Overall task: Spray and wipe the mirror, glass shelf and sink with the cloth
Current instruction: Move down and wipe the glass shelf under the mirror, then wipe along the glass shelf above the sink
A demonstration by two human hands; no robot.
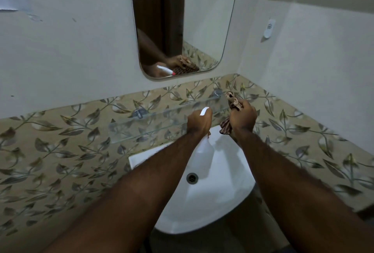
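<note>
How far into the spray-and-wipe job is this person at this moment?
Early, it seems. Nothing looks clearly wiped: no foam or streaks show on the mirror, glass shelf or sink, though blur limits this. In hand: the left hand has its grip on the white spray bottle, and the right hand grips the bunched cloth, both by the shelf. All three surfaces probably remain.
</note>
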